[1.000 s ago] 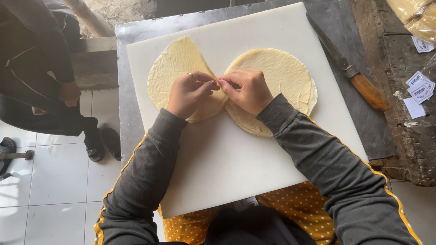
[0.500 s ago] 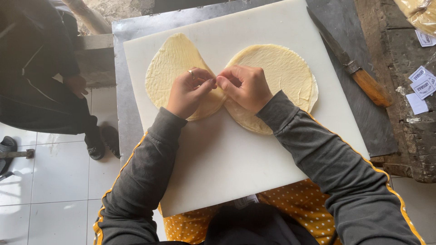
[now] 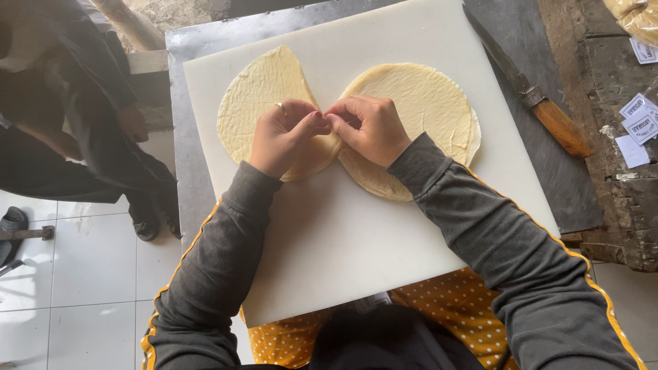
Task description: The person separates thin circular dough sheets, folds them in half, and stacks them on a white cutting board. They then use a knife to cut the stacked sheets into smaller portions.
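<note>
At the frame's centre, the left hand (image 3: 284,137) and right hand (image 3: 370,127) meet fingertip to fingertip, knuckles up, both pinching the thin, pale round dough sheets (image 3: 418,103) on the white plastic board (image 3: 343,226)

We see two pale yellow round flat doughs (image 3: 418,103) on a big white plastic board (image 3: 343,240), and a yellow cloth with white dots (image 3: 452,308) near us.

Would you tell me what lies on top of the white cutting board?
On the white cutting board lie two thin dough sheets, with the left hand and right hand pinching between them. The hands hide that spot.
</note>
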